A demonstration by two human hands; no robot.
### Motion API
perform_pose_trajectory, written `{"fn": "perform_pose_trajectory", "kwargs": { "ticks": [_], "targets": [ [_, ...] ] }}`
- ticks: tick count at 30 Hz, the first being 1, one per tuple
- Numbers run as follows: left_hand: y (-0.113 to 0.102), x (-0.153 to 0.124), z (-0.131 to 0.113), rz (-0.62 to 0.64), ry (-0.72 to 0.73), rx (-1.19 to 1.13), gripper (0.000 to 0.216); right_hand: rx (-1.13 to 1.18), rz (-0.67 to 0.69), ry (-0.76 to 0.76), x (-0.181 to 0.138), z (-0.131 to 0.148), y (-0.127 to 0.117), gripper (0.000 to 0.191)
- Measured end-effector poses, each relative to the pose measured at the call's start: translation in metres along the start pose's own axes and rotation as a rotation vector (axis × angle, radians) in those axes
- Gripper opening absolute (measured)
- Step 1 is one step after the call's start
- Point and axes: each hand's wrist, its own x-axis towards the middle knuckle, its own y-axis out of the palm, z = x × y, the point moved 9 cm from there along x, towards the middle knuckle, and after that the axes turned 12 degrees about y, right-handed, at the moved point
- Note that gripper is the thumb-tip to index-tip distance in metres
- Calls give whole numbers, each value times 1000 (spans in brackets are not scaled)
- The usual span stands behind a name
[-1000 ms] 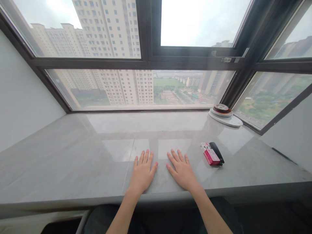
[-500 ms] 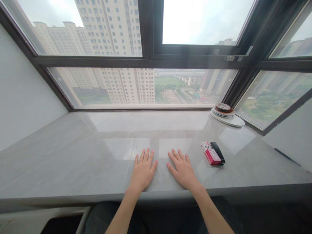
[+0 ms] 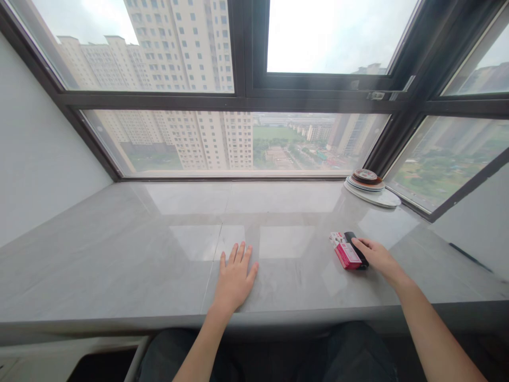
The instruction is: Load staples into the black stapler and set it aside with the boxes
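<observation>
The right hand [image 3: 377, 255] lies at the lower right of the frame, fingers loosely extended and close together. Its fingertips rest on a slim black object [image 3: 355, 245], perhaps a lighter or a case; the view is too small to tell which. The hand is not clasped round it. A red box [image 3: 345, 254] lies just left of the black object, touching it along its length. Both sit on the grey stone surface [image 3: 119, 254]. The left hand [image 3: 235, 276] is at lower centre, pressed flat on the surface with fingers slightly spread, well apart from the box. A stack of plates [image 3: 372, 187] stands at the right by the window [image 3: 238, 95].
</observation>
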Motion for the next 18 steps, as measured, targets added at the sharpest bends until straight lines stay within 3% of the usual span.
{"fn": "perform_pose_trajectory", "kwargs": {
  "ticks": [2, 6, 12, 18],
  "targets": [
    [0, 0, 1, -9, -5, -18, 53, 63, 151, -13, -4, 4, 21, 58],
    [0, 0, 2, -26, -12, -77, 52, 93, 258, -131, -37, 40, 68, 61],
    [-5, -1, 11, -97, -90, -275, 48, 127, 222, -301, -112, 115, 147, 55],
    [-19, -7, 25, -245, -196, -505, 46, 182, 233, -374, -175, 176, 217, 49]
  ]
}}
